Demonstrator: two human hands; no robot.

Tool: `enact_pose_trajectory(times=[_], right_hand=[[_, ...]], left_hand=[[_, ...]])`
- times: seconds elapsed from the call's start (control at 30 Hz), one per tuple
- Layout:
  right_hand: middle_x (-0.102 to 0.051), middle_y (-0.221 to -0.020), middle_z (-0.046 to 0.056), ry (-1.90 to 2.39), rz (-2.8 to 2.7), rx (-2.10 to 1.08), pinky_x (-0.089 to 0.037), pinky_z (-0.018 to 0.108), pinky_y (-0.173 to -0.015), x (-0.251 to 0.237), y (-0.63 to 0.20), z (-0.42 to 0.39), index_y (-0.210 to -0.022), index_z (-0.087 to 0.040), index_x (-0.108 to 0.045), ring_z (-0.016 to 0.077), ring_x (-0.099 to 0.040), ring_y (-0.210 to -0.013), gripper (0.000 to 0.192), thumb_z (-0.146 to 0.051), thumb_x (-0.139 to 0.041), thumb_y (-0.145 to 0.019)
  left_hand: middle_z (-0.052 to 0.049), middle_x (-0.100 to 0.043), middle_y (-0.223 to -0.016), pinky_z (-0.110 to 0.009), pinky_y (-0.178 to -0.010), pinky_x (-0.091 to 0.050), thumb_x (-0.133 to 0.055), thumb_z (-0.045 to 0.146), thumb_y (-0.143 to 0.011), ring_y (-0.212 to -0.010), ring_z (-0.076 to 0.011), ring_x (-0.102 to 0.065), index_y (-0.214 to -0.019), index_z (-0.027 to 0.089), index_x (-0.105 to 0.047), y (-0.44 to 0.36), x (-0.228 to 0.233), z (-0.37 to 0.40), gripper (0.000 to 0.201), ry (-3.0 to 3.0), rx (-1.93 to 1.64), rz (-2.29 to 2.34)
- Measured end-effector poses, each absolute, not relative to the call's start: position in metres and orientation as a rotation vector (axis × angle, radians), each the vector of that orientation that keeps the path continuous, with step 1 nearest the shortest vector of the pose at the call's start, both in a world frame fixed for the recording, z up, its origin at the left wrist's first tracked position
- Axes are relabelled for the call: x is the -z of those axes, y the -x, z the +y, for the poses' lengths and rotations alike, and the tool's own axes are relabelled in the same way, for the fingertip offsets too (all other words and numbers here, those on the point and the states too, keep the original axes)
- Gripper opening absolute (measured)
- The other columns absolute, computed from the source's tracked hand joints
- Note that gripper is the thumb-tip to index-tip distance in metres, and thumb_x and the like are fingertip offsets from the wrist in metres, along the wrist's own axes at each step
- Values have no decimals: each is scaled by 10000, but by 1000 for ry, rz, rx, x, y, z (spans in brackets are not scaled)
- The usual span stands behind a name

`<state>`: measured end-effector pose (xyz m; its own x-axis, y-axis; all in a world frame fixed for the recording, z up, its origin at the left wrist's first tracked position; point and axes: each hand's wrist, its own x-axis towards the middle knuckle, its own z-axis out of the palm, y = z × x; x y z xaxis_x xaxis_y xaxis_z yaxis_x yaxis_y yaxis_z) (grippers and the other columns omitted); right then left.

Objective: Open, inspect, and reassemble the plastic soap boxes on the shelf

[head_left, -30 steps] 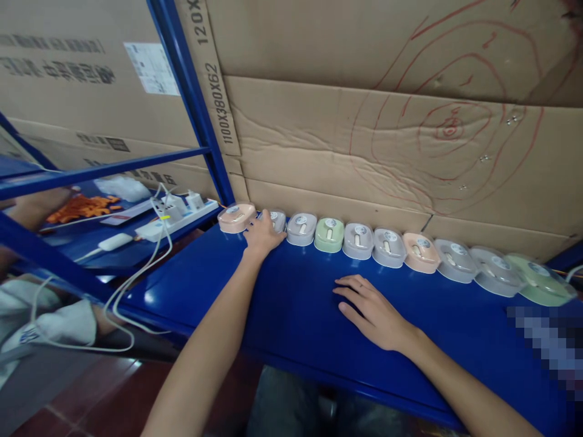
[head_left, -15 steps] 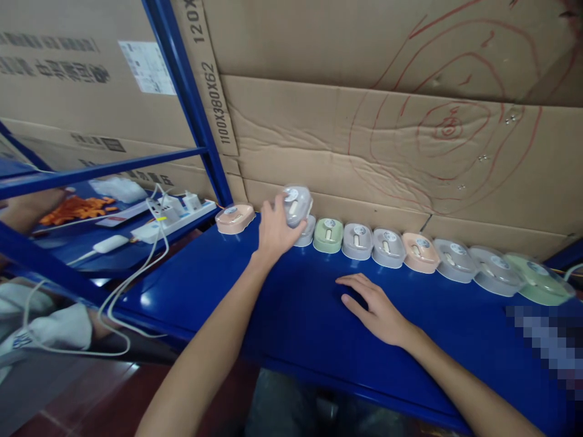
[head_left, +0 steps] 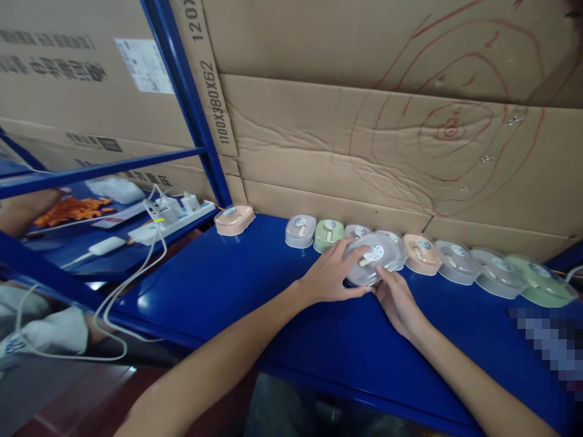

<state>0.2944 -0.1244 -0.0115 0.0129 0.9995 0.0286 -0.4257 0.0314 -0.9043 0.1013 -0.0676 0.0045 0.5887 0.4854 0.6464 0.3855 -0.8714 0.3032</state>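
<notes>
A grey box with a clear lid and a round label (head_left: 380, 244) is held tilted above the blue tabletop (head_left: 291, 321). My left hand (head_left: 328, 274) grips its left side, thumb under the near edge and fingers over the top. On the near right edge, my right hand (head_left: 399, 302) presses with its fingers and thumb. Behind it stand similar boxes in a row: a grey one (head_left: 300, 232), a green one (head_left: 325, 238), a peach one (head_left: 422, 255) and several more. The held box partly hides two grey ones.
Alone at the far left sits a peach box (head_left: 234, 220). A blue post (head_left: 186, 91) and a cardboard wall (head_left: 310, 133) border the table. On the neighbouring table are a power strip (head_left: 177, 221), white cables and orange pieces (head_left: 73, 211) near another person's arm (head_left: 25, 212).
My left hand has carried the grey box rightward and toward me from the back of the row. My right hand has come up and taken hold of its right edge.
</notes>
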Motion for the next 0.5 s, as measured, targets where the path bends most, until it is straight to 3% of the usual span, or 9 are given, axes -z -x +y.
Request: enact_pose_trajectory(times=[0.1, 0.17, 0.23, 0.33, 0.5], right_hand=[[-851, -1185, 68, 919, -840, -1338, -633, 503, -1052, 7, -296, -124, -1103, -236, -796, 350, -766, -1200, 404, -494, -936, -825], [-853, -1176, 70, 925, -833, -1309, -629, 515, -1059, 3, -299, -124, -1082, -235, -798, 358, -766, -1194, 414, -490, -944, -790], [-855, -1170, 69, 915, -840, -1276, -618, 529, -1073, -1, -301, -126, -1107, -247, -796, 372, -756, -1218, 450, -475, -948, -750], [-860, -1138, 79, 905, -905, -1303, -600, 555, -1089, -5, -305, -132, -1186, -264, -792, 402, -740, -1249, 545, -467, -942, -703], [-847, -1171, 106, 923, -1077, -1526, -580, 563, -1102, 0, -305, -135, -1248, -243, -777, 403, -738, -1257, 552, -533, -892, -793]], left_hand=[[-223, -565, -1532, -607, -1186, -491, -787, 693, -880, -1443, -426, -555, -1564, 222, -483, -98, -5, -66, 884, -2582, -1200, 686], [-198, -628, -1488, -593, -1187, -476, -681, 671, -973, -1388, -398, -605, -1569, 233, -487, -97, -6, -65, 764, -2390, -1275, 660], [-178, -689, -1403, -545, -1125, -513, -538, 640, -1062, -1254, -350, -684, -1568, 231, -500, -97, -7, -63, 652, -2103, -1318, 679], [-154, -759, -1255, -512, -1025, -554, -469, 734, -1051, -1073, -322, -738, -1503, 209, -596, -104, -6, -59, 704, -1610, -1257, 747], [-134, -819, -1202, -540, -1153, -502, -544, 796, -982, -1289, -402, -695, -1252, 198, -796, -120, 3, -57, 703, -1176, -969, 596]])
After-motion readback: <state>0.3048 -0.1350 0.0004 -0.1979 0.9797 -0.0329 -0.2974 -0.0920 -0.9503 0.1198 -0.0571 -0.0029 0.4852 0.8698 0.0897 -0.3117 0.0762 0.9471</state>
